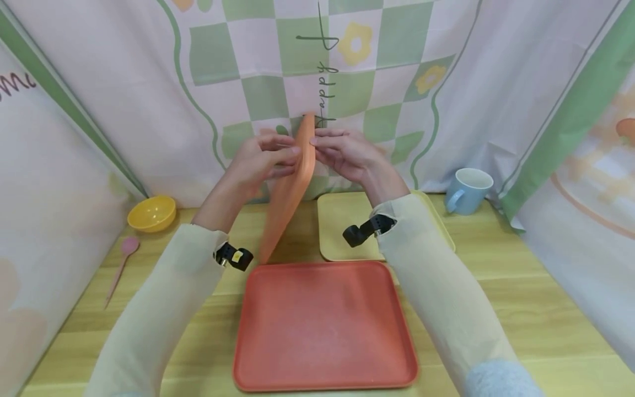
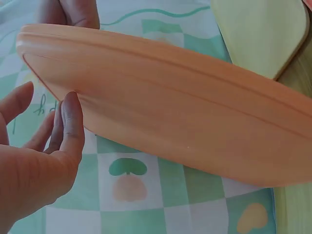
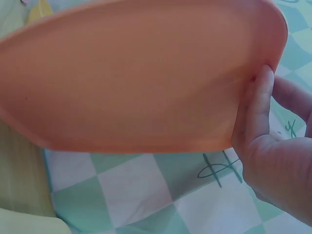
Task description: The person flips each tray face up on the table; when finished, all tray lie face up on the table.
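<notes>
An orange tray [image 1: 292, 193] stands steeply tilted on its side above the back of the table, its lower end close behind a red tray [image 1: 324, 325]. My left hand [image 1: 263, 160] touches its outer face near the raised end. In the left wrist view, fingertips [image 2: 71, 100] rest on that face, while another finger is spread away from it. From the other side my right hand [image 1: 347, 154] pinches the raised end at the rim. The right wrist view has one finger [image 3: 263, 87] on the tray's inner face and others past the edge.
A pale yellow tray [image 1: 347, 226] lies at the back, partly behind my right forearm. A blue mug [image 1: 468, 191] stands back right. At the left are a yellow bowl [image 1: 152, 214] and a pink spoon [image 1: 128, 248]. A checkered curtain [image 1: 258, 55] hangs close behind.
</notes>
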Motion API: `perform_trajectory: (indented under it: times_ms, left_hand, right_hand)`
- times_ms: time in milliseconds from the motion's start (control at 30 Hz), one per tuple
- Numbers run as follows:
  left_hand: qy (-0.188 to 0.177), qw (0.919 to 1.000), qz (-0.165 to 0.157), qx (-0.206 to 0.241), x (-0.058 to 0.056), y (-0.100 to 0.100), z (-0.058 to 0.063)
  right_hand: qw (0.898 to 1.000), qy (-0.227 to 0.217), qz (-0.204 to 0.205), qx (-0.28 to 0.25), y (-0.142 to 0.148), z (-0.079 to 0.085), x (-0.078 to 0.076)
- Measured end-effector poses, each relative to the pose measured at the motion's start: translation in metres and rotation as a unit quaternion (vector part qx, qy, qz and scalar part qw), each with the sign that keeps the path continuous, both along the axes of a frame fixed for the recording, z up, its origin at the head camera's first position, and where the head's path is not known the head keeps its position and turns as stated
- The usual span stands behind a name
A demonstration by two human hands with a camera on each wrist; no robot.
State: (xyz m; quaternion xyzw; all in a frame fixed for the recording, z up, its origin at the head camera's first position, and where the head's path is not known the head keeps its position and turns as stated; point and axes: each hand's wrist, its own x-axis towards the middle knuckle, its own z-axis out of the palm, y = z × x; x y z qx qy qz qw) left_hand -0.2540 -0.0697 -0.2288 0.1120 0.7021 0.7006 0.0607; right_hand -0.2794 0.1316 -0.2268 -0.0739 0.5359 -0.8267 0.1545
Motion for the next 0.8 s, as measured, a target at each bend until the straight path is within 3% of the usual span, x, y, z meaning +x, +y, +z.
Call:
perform_trajectory:
  times_ms: [267, 500, 667, 800]
  left_hand:
    - [-0.006, 0.9996, -0.004, 0.029, 0.0, 0.002, 0.009]
    - [-0.007, 0.9995, -0.016, 0.027, 0.0, 0.0, 0.019]
    - [-0.019, 0.9991, -0.024, 0.031, -0.002, -0.001, 0.022]
    - [-0.029, 0.9989, -0.011, 0.034, -0.003, -0.005, 0.023]
  right_hand:
    - [1.0, 0.012, -0.008, 0.006, -0.007, 0.013, -0.001]
    - [1.0, 0.011, -0.02, 0.017, -0.017, 0.025, -0.004]
    - [0.999, 0.008, -0.027, 0.027, -0.023, 0.027, -0.005]
    - [1.0, 0.008, -0.021, 0.019, -0.028, 0.026, -0.005]
